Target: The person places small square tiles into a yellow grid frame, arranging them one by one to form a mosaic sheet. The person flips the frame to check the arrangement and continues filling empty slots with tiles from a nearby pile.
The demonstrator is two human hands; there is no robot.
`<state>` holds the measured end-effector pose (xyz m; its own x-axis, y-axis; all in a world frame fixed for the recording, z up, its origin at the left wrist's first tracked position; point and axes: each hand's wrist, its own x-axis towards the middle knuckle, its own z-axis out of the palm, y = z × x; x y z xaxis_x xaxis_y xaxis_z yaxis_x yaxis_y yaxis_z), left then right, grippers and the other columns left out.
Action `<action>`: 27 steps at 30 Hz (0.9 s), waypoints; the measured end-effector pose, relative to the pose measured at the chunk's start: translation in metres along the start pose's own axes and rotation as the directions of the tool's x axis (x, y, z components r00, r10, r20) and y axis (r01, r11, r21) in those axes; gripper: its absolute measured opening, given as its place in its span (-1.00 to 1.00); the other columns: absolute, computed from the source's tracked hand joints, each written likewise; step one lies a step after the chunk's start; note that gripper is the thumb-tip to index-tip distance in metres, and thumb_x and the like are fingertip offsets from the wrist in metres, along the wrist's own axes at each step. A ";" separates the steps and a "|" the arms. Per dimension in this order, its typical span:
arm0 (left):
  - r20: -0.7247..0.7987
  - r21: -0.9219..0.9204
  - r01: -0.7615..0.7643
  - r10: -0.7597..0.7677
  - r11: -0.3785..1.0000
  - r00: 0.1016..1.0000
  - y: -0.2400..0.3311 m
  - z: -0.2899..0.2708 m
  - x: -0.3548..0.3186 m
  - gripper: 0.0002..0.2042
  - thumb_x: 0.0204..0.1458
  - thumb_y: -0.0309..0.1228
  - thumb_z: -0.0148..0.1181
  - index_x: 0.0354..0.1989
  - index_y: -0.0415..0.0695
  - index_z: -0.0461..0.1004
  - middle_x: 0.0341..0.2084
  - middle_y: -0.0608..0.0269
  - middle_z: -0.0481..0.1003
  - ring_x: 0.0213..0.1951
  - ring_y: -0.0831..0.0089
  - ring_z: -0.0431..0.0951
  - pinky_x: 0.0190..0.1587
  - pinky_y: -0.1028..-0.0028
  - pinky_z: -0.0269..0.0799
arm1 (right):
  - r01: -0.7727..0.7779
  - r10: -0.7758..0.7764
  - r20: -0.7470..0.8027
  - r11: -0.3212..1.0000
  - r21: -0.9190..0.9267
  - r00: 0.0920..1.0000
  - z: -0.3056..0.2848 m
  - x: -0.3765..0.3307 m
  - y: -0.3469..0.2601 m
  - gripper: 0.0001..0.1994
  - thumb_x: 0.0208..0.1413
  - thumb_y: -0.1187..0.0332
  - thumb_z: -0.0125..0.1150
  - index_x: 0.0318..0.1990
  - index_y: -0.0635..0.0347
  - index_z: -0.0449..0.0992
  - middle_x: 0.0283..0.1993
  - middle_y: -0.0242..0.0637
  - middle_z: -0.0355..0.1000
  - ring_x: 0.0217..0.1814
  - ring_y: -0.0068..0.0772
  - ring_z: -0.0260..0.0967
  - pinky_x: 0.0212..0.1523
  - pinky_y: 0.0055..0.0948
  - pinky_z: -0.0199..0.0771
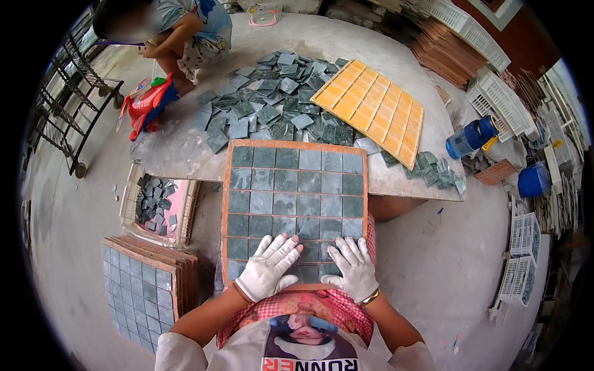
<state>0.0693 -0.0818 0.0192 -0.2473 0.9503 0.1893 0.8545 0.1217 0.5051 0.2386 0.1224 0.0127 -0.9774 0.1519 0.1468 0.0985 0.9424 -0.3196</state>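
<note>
In front of me lies an orange-brown tray (226, 191) filled with rows of square dark green-grey stone tiles (285, 180). My left hand (270, 269), in a white glove with bare fingertips, rests palm down on the tiles near the tray's close edge, fingers spread. To its right, my right hand (353, 267), gloved the same way, lies flat over the near right tiles, its fingers stretched out. Neither hand grips anything. The tiles under both palms are hidden. Beyond the tray, a heap of loose stone tiles (279, 93) covers part of the table.
A yellow grid tray (377, 108) leans on the heap. Left stand a crate (130, 201) of tile pieces and a stack of tiled trays (139, 284). A person (185, 37) crouches at the far left by a red toy (148, 105). A blue jug (471, 137) stands right.
</note>
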 end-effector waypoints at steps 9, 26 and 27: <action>-0.402 0.135 0.502 -0.416 0.854 0.816 -0.047 -0.054 -0.092 -0.37 0.04 -0.24 0.10 0.27 -0.21 0.11 0.25 -0.09 0.12 0.28 -0.04 0.09 0.29 0.11 -0.03 | -0.466 0.509 -0.230 0.857 0.220 0.829 -0.011 -0.022 0.021 -0.41 0.01 0.21 0.24 0.15 0.34 0.26 0.25 0.16 0.12 0.29 0.12 0.10 0.20 -0.16 0.23; -0.111 -0.841 0.348 -0.763 0.413 0.637 -0.133 0.022 -0.052 -0.57 0.09 -0.21 0.10 -0.01 -0.33 0.36 -0.24 0.13 0.46 -0.21 0.33 0.44 -0.13 0.45 0.35 | -0.449 0.649 -0.142 0.650 0.612 0.747 0.027 -0.024 0.023 -0.59 0.00 0.22 0.19 -0.06 0.35 0.44 0.14 0.04 0.31 0.20 -0.02 0.24 0.19 -0.27 0.20; -0.026 -0.852 0.360 -0.718 0.380 0.695 -0.138 0.016 -0.048 -0.58 0.11 -0.21 0.09 -0.03 -0.34 0.37 -0.31 0.20 0.47 -0.27 0.42 0.43 -0.18 0.47 0.34 | -0.417 0.662 -0.189 0.641 0.644 0.725 0.028 -0.022 0.022 -0.66 -0.01 0.26 0.18 -0.14 0.33 0.48 0.05 -0.04 0.37 0.09 -0.15 0.32 0.10 -0.32 0.26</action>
<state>-0.0294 -0.1397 -0.0732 -0.7977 0.5658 -0.2089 -0.1535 0.1445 0.9775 0.2571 0.1316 -0.0235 -0.6083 0.7904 0.0721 0.3509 0.3494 -0.8688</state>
